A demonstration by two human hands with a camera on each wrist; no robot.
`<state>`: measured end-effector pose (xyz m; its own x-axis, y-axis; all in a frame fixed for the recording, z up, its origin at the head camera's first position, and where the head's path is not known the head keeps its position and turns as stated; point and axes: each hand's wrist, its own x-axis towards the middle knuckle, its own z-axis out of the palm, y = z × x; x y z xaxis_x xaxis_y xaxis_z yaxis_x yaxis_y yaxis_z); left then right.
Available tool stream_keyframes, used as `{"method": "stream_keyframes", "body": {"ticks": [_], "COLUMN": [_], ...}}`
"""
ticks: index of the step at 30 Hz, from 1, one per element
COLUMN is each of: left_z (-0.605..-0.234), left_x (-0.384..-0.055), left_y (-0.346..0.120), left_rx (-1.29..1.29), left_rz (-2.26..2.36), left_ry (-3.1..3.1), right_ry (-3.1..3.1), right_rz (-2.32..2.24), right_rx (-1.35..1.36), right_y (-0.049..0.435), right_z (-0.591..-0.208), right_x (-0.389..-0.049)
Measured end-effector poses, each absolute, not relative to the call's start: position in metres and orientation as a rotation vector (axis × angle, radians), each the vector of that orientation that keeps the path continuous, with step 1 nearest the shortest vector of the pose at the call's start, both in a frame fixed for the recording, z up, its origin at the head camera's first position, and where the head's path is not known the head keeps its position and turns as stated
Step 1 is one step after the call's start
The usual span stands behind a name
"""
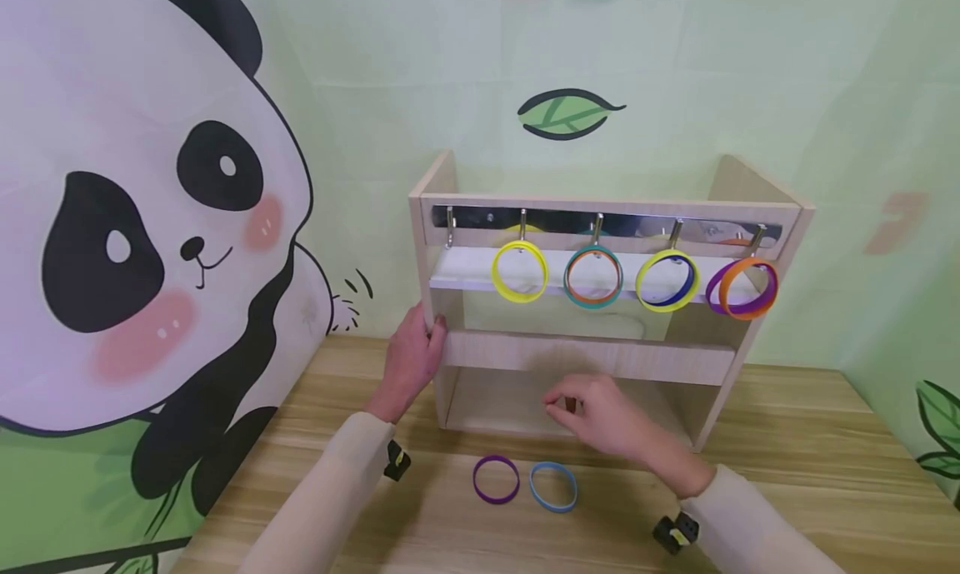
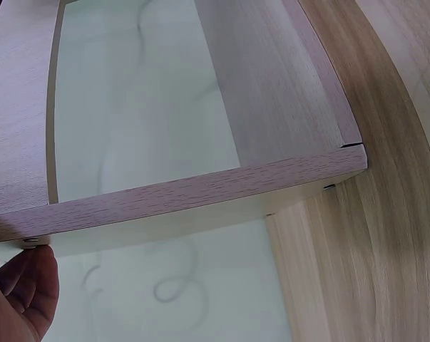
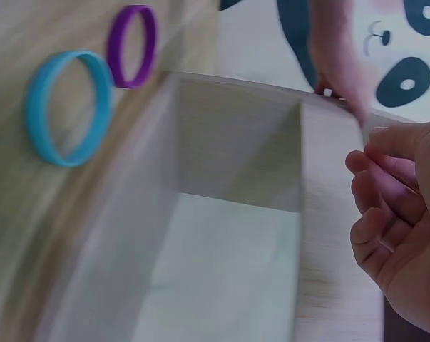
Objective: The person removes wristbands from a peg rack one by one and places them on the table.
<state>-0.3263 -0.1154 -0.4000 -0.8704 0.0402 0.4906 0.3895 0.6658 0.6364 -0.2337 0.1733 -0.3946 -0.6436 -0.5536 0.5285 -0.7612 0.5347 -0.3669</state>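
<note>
**Left hand (image 1: 412, 353) grips a pale wood-grain rack (image 1: 588, 357), right hand (image 1: 603, 416) loosely curled**

The left hand holds the rack's side edge between thumb and fingers. The right hand hovers before the lower opening, thumb and forefinger tips close together, nothing visible between them. Left of it and nearer the person, a thin purple ring (image 1: 496, 501) and a thin light-blue ring (image 1: 553, 509) lie on the brown wood-grain table (image 1: 600, 536). Beyond and above it, coloured round bands (image 1: 520, 297) hang from a shiny metal hook rail (image 1: 558, 222).
</note>
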Motion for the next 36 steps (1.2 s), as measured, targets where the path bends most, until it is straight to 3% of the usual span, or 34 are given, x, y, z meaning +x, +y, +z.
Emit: {"method": "stream_keyframes", "body": {"ticks": [19,36], "left_z": [-0.398,-0.400], "left_x": [-0.327,-0.327], "left_y": [-0.116,-0.115], "left_rx": [-0.324,-0.328], "left_rz": [-1.045,-1.026], "left_ry": [-2.419,-2.430], "right_ry": [-2.299,-2.245], "right_rz": [0.795,0.742], "right_rx": [1.018,0.746], "right_y": [0.164,0.152], "right_z": [-0.310,-0.260], "right_x": [-0.237,-0.248]}}
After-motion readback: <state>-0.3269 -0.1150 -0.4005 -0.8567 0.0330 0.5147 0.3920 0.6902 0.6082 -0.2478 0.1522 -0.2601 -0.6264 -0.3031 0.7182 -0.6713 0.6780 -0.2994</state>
